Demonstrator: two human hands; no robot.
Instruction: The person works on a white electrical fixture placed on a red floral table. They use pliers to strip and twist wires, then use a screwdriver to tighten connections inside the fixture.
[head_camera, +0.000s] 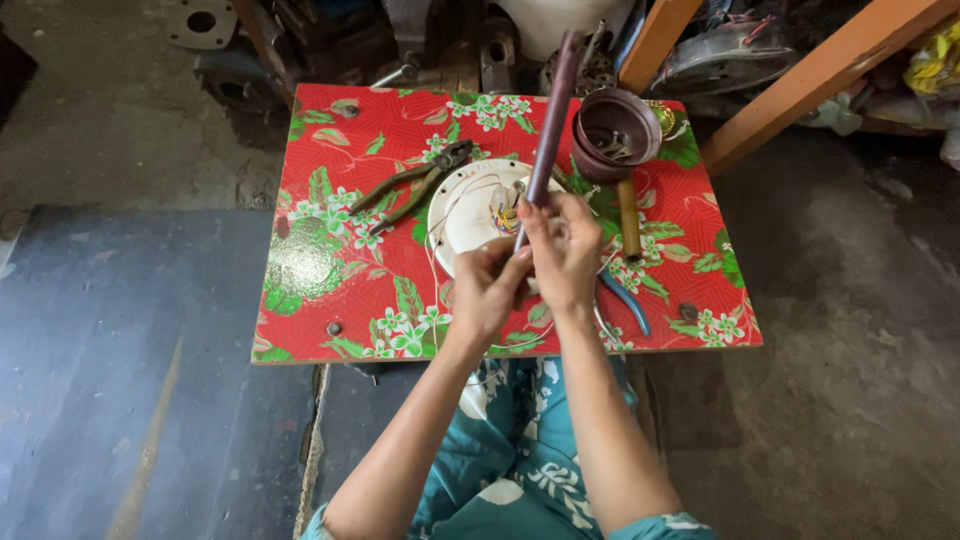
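Note:
A long maroon rod (553, 120) stands tilted over a white round fan motor housing (462, 205) on a low table with a red floral top (350, 290). My right hand (562, 250) grips the rod's lower end. My left hand (490, 290) pinches thin wires at the bottom of the rod, touching the right hand. White wires loop from the housing toward the table's front edge.
Green-handled pliers (415, 185) lie left of the housing. A maroon cup-shaped cover (615, 130) holding small parts sits at the back right, beside a wooden-handled tool (628, 220). A blue-handled tool (628, 303) lies by my right wrist. Metal clutter and orange wooden beams (820, 70) stand behind.

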